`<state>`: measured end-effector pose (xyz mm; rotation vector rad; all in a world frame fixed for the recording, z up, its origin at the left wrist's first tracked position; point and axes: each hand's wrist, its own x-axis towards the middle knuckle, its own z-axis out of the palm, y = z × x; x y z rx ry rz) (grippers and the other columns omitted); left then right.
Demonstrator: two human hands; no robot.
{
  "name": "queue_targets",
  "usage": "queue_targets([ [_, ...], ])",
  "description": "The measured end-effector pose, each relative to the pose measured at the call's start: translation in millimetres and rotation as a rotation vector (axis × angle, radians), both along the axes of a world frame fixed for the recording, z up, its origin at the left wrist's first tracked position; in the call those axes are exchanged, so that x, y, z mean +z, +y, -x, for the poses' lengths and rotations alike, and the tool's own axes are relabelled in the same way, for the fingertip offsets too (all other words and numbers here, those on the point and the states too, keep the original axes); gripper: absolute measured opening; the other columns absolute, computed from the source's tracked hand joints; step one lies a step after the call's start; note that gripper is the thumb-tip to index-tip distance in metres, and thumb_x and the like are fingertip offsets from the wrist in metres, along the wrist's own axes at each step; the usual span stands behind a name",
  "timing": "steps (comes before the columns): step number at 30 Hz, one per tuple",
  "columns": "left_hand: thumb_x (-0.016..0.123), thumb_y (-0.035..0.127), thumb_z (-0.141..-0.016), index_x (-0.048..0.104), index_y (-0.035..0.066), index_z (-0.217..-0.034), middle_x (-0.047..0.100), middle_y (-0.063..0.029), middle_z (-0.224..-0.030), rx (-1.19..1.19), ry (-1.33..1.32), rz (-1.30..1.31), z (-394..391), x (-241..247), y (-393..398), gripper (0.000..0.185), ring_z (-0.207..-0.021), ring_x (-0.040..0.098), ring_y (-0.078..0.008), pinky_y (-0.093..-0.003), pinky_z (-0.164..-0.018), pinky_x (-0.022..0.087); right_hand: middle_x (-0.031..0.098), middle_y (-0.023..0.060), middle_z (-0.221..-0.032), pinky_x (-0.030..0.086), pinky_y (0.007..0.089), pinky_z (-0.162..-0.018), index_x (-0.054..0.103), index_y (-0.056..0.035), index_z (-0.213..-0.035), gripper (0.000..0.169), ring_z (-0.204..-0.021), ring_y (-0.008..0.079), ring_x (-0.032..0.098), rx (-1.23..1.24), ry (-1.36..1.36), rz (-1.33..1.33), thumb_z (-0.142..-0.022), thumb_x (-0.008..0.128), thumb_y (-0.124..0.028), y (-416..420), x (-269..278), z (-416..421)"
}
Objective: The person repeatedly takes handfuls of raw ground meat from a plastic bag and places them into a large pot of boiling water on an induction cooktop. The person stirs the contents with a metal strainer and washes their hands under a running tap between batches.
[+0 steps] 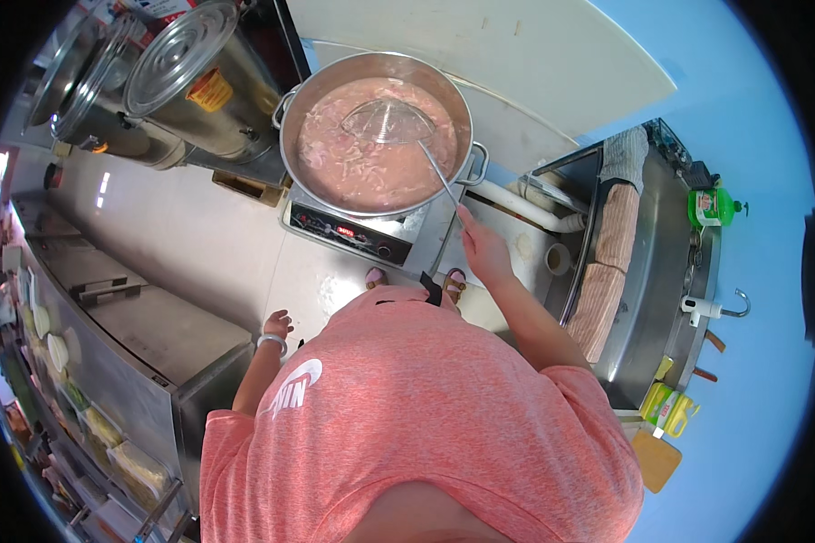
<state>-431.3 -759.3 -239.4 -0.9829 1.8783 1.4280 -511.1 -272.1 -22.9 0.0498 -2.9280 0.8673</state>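
Observation:
My right hand [483, 250] is closed around the long handle of a wire-mesh skimmer [390, 122]. The skimmer's round mesh head lies at the surface of cloudy pinkish liquid with pale strips, perhaps meat, inside a large two-handled steel pot [291, 155]. How deep the mesh sits cannot be told. The pot stands on an induction cooker [350, 235] with a lit red display. My left hand [280, 324], with a bangle at the wrist, hangs beside my body with fingers apart, holding nothing, above the floor.
Tall lidded steel containers [207, 102] stand left of the pot. A steel counter [170, 332] with food trays runs along the left. At right, striped cloths [618, 227] hang over the edge of a steel sink [652, 271], near a green bottle [712, 207]. A white pipe [523, 206] runs near the cooker.

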Motion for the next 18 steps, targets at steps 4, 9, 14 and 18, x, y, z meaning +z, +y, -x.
queue_targets([
  [4,0.050,0.004,-0.073,0.048,-0.002,-0.112,0.054,-0.0169,-0.103,-0.189,-0.065,0.102,13,38,24,0.039,-0.086,0.057,-0.0243,-0.0313,-0.066,0.052,0.055,0.0134,-0.071,0.045,0.0404,-0.055,0.039,-0.0214,-0.124,0.047,-0.061,0.0318,0.055,0.030,-0.068,-0.103,-0.079,0.048,-0.012,7,-47,-21],
  [9,0.050,0.004,-0.073,0.049,-0.001,-0.110,0.055,-0.0168,-0.100,-0.255,-0.004,0.134,13,39,23,0.038,-0.079,0.058,-0.0238,-0.0305,-0.064,0.052,0.053,0.0108,-0.070,0.045,0.0404,-0.055,0.036,-0.0250,-0.125,0.048,-0.060,0.0302,0.055,0.028,-0.147,-0.147,-0.080,0.047,-0.017,8,-52,-27],
  [14,0.050,0.004,-0.073,0.049,-0.001,-0.111,0.055,-0.0165,-0.099,-0.207,-0.040,0.105,14,23,18,0.038,-0.079,0.058,-0.0233,-0.0305,-0.064,0.052,0.054,0.0109,-0.070,0.045,0.0391,-0.053,0.035,-0.0255,-0.126,0.047,-0.059,0.0305,0.054,0.079,-0.129,-0.068,-0.081,0.046,-0.017,17,-65,-33],
  [18,0.050,0.004,-0.074,0.049,0.000,-0.112,0.056,-0.0159,-0.100,-0.106,-0.055,0.026,5,-5,2,0.038,-0.079,0.058,-0.0234,-0.0299,-0.064,0.052,0.053,0.0086,-0.066,0.043,0.0308,-0.048,0.033,-0.0235,-0.129,0.047,-0.053,0.0233,0.053,0.074,0.079,0.355,-0.084,0.044,-0.014,10,-57,-25],
])
